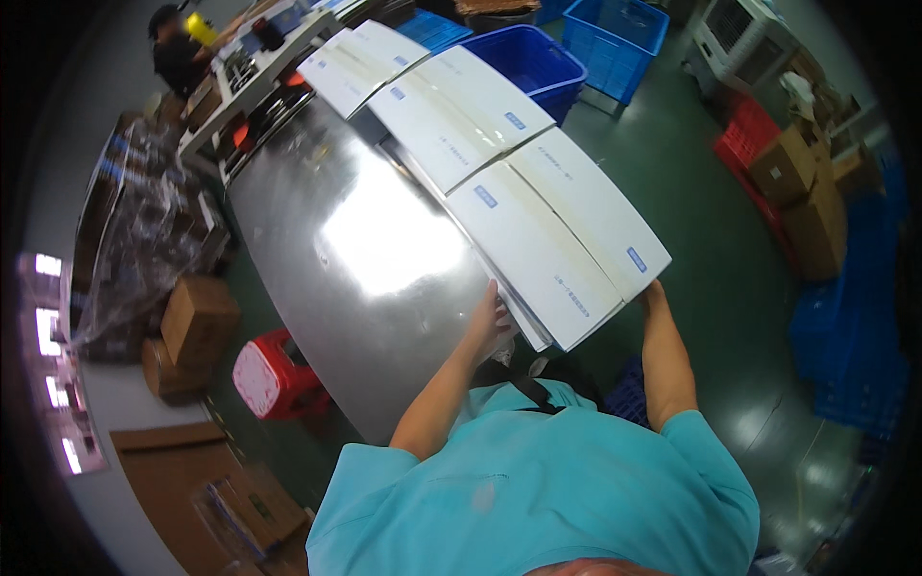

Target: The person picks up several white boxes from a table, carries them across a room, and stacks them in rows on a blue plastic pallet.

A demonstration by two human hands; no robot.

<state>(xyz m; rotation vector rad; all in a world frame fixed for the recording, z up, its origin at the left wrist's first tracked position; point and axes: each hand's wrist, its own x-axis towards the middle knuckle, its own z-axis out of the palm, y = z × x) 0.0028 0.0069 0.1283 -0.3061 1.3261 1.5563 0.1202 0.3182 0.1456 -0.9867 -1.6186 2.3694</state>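
A large white cardboard box [560,242] with small blue labels lies closest to me, at the edge of the steel table. My left hand [492,315] presses against its left side, thumb up and the other fingers partly hidden. On the opposite side, my right hand [655,294] grips the near right corner, its fingers mostly out of sight behind the box. Beyond it, a second white box [459,113] and a third white box [360,62] stand in a row, with tape along their tops. Between my hands, the near box is held from both sides.
The shiny steel table [317,250] extends left of the boxes. Blue crates [615,43] stand behind them; a red stool [274,374] is at the left. Cartons [812,192] and blue stacks [855,317] line the right. Far left, a person [178,53] works at a bench.
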